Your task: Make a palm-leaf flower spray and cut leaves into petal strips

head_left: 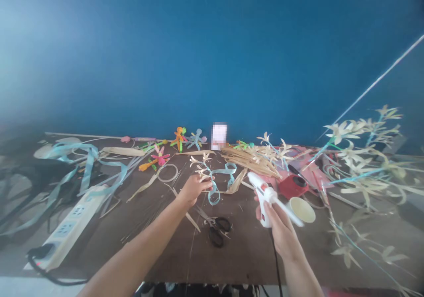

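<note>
My left hand (195, 188) pinches a stem with pale dried-leaf flowers (202, 164); light blue ribbon (214, 194) trails from it in curls to the right. A white hot glue gun (263, 195) is gripped in my right hand (277, 228), its nozzle pointing up and left and a glue stick jutting from its back. Between the hands, on the table, lie scissors with black handles (217, 234), apart from both. A dry leaf strip (236, 182) rests just beyond the ribbon.
At left is a white power strip (68, 226) with a black plug, near blue ribbon (88, 164). Colourful pipe-cleaner figures (179, 138) and a leaf bundle (251, 161) line the back. To the right stand a red holder (293, 185), a pale round cup (302, 210) and flower stems (356, 175).
</note>
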`<state>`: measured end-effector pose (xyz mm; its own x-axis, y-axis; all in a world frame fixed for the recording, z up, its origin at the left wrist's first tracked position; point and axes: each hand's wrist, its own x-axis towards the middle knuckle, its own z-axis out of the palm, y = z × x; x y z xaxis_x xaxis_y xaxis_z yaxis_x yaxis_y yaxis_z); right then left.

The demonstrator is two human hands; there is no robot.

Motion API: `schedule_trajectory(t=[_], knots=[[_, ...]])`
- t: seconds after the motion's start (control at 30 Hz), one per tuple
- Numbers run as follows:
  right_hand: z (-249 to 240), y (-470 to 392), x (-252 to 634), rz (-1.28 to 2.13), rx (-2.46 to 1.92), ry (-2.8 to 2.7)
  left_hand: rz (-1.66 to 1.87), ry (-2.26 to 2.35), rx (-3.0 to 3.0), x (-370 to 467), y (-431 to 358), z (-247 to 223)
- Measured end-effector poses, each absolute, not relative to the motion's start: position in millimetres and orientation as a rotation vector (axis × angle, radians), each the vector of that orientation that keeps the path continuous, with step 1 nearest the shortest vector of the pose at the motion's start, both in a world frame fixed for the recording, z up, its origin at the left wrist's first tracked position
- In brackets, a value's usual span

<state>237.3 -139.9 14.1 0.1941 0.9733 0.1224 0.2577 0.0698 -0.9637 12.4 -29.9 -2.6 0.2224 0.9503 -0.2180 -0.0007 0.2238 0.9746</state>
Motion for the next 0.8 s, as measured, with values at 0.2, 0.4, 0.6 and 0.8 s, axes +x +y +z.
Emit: schedule_trajectory(t=[0.2, 0.4, 0.6, 0.8], knots=[[26.0, -148.6, 201.4, 1.355, -1.094, -0.992, 0.924, 1.057, 1.138, 18.6, -35.7, 3.0], [19.1, -148.7, 190.1, 1.412, -1.115, -0.988, 0.907, 1.058, 1.193, 17.2, -38.2, 3.6], [20.6, -147.7, 189.4, 1.408, -1.138, -0.988, 0.925, 1.074, 1.256, 17.5, -38.2, 0.9], [26.4, -146.2, 189.7, 1.437, -1.145, -1.01, 0.908, 1.103, 1.283, 17.6, -38.2, 4.7]])
